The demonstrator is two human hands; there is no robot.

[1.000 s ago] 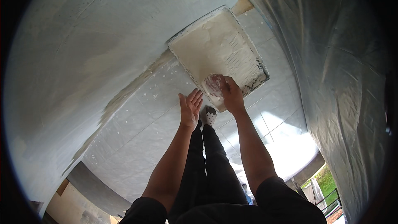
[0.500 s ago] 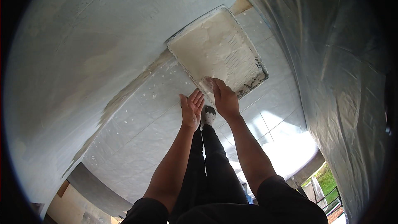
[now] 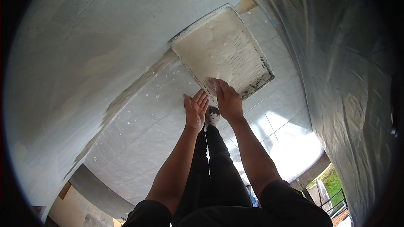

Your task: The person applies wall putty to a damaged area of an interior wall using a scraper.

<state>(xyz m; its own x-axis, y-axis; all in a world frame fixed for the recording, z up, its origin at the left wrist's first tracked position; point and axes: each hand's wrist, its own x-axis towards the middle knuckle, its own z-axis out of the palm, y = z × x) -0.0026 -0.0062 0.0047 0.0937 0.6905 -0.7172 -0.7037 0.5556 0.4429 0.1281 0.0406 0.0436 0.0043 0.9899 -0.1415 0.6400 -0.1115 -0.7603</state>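
Observation:
A shallow rectangular tray (image 3: 270,76) with a dark rim stands slantwise ahead of me, against the wall's foot. Thick off-white paste (image 3: 223,48) covers its inside, with slanting ridges on the right part. My right hand (image 3: 229,103) is closed at the tray's near edge. Its fingers grip a small flat scraper (image 3: 213,86), smeared white and partly hidden; its exact shape is hard to make out. Beside it, my left hand (image 3: 196,111) is open, palm turned up and fingers stretched, just outside the tray's near left corner. Nothing lies in that palm.
A pale, patchy wall (image 3: 97,59) rises on my left. Translucent plastic sheeting (image 3: 336,67) hangs on the right. Grey tiled floor (image 3: 139,109) with white spatters lies between. My socked foot (image 3: 213,117) is close below the tray. Grass (image 3: 330,183) and a railing show at lower right.
Almost nothing differs. Both hands keep their places and poses; the whole view has shifted very slightly.

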